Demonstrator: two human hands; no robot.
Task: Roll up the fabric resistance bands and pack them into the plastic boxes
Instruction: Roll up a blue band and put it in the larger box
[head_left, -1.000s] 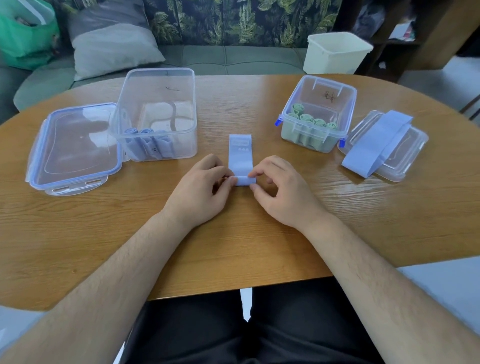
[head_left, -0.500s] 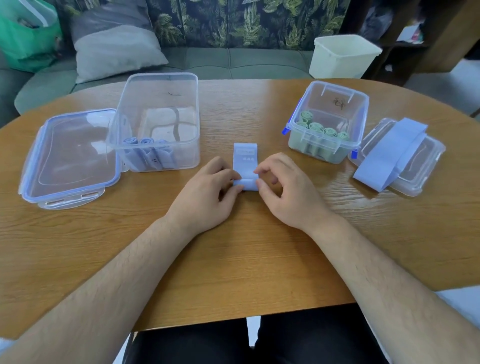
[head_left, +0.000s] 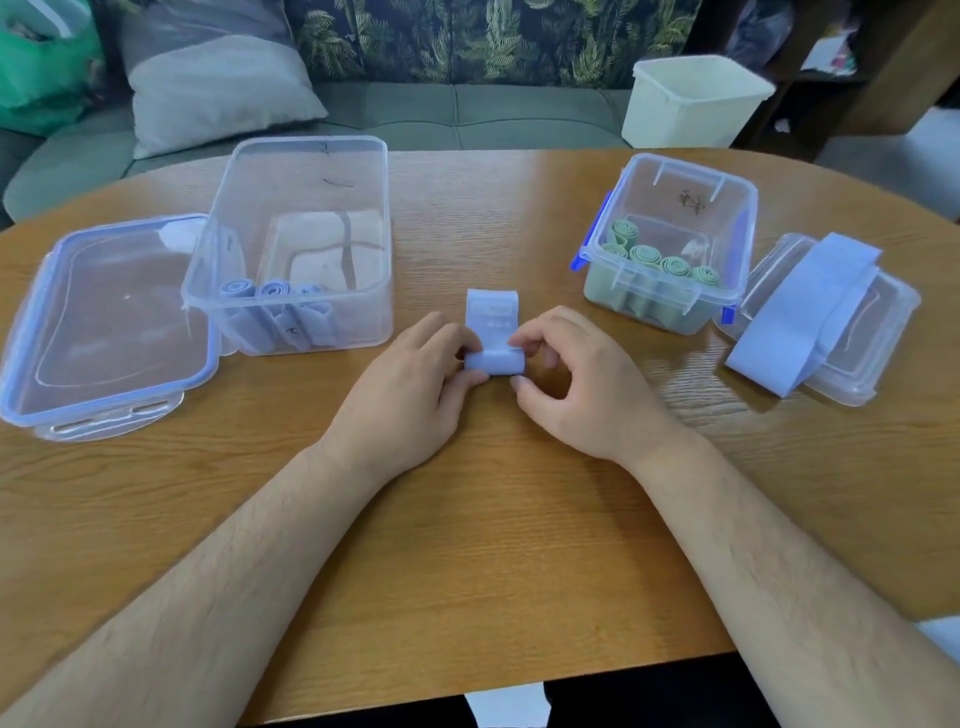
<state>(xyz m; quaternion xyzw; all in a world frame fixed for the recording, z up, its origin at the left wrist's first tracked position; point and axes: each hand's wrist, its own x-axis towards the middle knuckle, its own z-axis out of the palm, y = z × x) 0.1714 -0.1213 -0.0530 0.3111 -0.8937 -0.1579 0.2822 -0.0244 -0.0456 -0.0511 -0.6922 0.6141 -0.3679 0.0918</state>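
Observation:
A light blue fabric band (head_left: 492, 332) lies at the table's middle, its near end wound into a thick roll and a short flat tail pointing away from me. My left hand (head_left: 415, 384) pinches the roll's left end and my right hand (head_left: 576, 379) pinches its right end. The large clear box (head_left: 296, 249) to the left holds three rolled blue bands (head_left: 275, 306). The smaller clear box (head_left: 670, 244) to the right holds several rolled green bands (head_left: 660, 260). Another flat blue band (head_left: 800, 312) is draped over a lid (head_left: 878, 332) at the far right.
The large box's blue-rimmed lid (head_left: 104, 317) lies flat at the far left. Behind the wooden table (head_left: 467, 519) are a green sofa with a grey cushion (head_left: 218, 88) and a white bin (head_left: 691, 104). Bare wood lies between my forearms.
The roll has grown thicker and moved away from me, so the flat tail is shorter. Both hands followed it forward. The camera has tilted slightly.

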